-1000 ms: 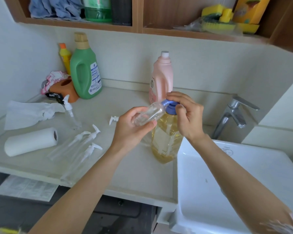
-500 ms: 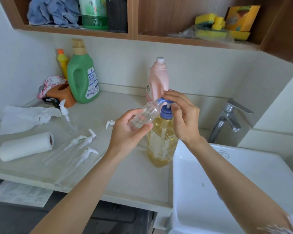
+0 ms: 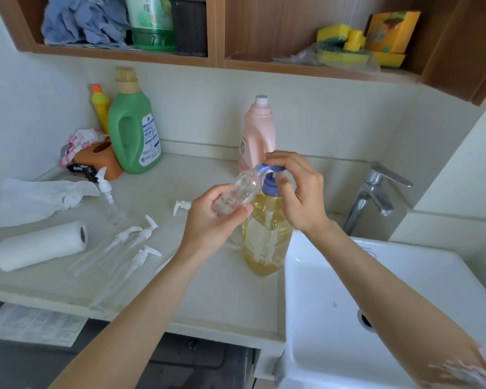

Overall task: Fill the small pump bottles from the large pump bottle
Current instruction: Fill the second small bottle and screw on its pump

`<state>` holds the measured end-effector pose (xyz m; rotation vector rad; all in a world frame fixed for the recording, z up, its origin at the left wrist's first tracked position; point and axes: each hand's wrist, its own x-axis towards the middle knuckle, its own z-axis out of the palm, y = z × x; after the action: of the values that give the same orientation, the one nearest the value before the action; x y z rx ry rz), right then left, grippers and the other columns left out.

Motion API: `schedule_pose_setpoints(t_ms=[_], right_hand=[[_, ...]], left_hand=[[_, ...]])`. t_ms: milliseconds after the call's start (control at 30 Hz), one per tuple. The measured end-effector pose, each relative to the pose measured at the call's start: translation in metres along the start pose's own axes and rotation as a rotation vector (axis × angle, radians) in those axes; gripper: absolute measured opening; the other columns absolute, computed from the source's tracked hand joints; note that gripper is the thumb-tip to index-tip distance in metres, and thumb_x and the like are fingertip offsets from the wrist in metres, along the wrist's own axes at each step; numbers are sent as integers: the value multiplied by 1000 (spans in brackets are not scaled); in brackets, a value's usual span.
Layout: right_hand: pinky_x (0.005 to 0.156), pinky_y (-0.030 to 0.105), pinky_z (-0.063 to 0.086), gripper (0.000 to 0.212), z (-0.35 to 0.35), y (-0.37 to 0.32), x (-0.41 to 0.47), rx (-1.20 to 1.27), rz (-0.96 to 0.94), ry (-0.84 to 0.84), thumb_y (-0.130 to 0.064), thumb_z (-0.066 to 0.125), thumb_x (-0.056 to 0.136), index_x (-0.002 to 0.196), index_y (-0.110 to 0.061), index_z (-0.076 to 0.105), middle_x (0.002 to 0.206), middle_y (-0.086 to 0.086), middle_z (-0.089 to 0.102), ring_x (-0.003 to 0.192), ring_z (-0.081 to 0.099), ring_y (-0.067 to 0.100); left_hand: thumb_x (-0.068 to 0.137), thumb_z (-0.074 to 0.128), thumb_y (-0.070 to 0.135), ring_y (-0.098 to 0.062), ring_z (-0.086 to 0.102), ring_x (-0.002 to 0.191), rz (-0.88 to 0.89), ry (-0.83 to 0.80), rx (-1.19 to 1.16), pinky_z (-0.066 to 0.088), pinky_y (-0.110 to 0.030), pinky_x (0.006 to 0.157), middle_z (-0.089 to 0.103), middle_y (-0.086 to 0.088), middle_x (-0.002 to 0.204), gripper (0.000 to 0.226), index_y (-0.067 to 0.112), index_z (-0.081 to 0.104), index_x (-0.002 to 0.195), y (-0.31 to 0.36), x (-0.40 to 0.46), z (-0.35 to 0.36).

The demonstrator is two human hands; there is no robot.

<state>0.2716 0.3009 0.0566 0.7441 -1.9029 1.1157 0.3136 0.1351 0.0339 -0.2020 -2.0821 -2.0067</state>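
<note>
At the middle of the frame, on the worktop (image 3: 225, 293) beside the sink (image 3: 348, 318), the left hand (image 3: 213, 223) has its grip wrapped round a small clear bottle (image 3: 237, 193), tilted with its mouth at the blue spout of the large pump bottle (image 3: 267, 234). The right hand (image 3: 298, 192) curls its grip over that pump head. If the mouth slips off the spout on a press, soap would likely run down the fingers; other small bottles (image 3: 118, 248) lie at left.

Clear glossy plastic is showing on the small bottle (image 3: 237, 192); the big bottle (image 3: 267, 234) is looking like smooth amber-filled plastic. The faucet (image 3: 373, 195) is gleaming metal, the roll (image 3: 41, 245) soft matt paper, the shelf (image 3: 264, 29) wood.
</note>
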Motion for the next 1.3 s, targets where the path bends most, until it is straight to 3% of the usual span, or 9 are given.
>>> schedule_pose_setpoints(t_ms=[67,167,267,400,567,800,1033,1300], right_hand=[[89,36,48,36,-5,-1,6,-1,8,-17,-16,39,89,96,-1,71,105,7,69,102,63,22],[91,38,49,37,-6,2,6,7,11,-33,-16,37,94,99,-1,71,107,7,69,105,62,21],[95,37,47,36,0,4,-1,24,27,14,-15,39,93,102,-1,70,109,8,68,109,61,23],[92,24,41,32,16,-1,-12,-19,23,89,-16,41,89,99,-1,67,107,0,62,104,57,23],[84,29,43,31,21,6,-19,-52,6,89,-15,40,84,92,0,66,102,-8,56,95,53,17],[85,17,35,33,12,1,-10,-121,-17,-4,-23,42,84,92,-3,67,97,-1,64,87,53,22],[86,35,48,38,-17,2,16,-60,-79,-105,-20,39,93,96,-1,72,99,5,69,95,63,22],[86,34,48,33,7,4,-6,20,14,112,-13,39,88,95,0,69,102,1,63,98,62,25]], left_hand=[[73,80,25,-9,51,54,3,6,-1,44,-22,50,65,7,83,32,29,63,100,3,-1,3],[70,73,34,-9,51,53,8,4,4,44,-22,47,64,13,76,33,29,64,101,2,0,3],[72,75,30,-8,51,51,14,5,-25,43,-22,47,65,14,74,31,25,64,101,1,-1,3],[81,74,14,-3,54,54,50,3,-62,43,-17,51,66,15,75,21,24,64,97,-6,-1,4],[75,80,19,0,55,58,8,24,-64,43,-14,53,68,12,78,25,25,65,95,-17,-2,4],[71,82,30,-3,55,56,15,7,-38,44,-19,52,66,18,73,29,30,65,95,-10,-1,2],[69,74,36,-10,51,52,30,-1,-40,43,-25,47,65,9,78,32,30,64,99,-2,3,3],[69,81,36,-2,56,58,82,5,-21,44,-18,53,68,17,77,33,32,64,97,-7,1,2]])
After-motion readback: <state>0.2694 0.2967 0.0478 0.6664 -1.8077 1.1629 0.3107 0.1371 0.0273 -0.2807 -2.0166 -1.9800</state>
